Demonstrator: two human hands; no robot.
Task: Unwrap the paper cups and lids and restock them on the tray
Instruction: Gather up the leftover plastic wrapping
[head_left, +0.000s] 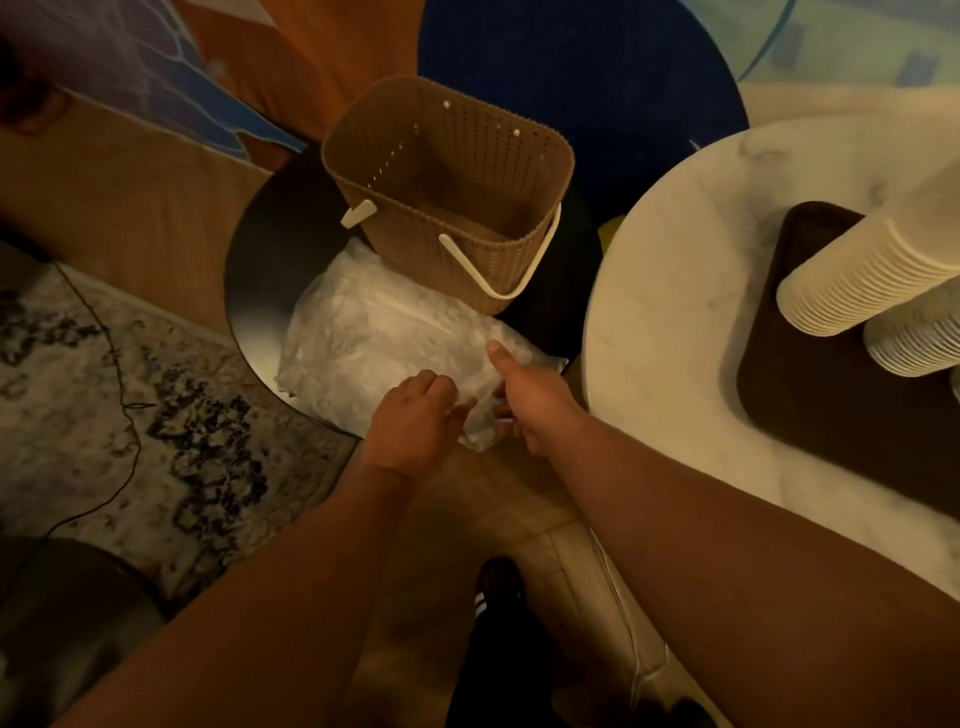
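A clear plastic-wrapped pack (379, 343) lies on a low round black table (260, 270), in front of a brown basket. My left hand (415, 415) and my right hand (524, 400) both pinch the wrap at its near end, which hangs over the table edge. What the wrap holds is too blurred to tell. On the right, a dark brown tray (810, 415) sits on a round white marble table (665, 312). Two tall stacks of white paper cups (862, 270) stand on the tray.
An empty brown woven basket (452, 197) with a white handle stands at the back of the black table. A patterned rug (104, 405) with a thin black cable covers the floor at left. A dark shoe (498, 587) shows below my arms.
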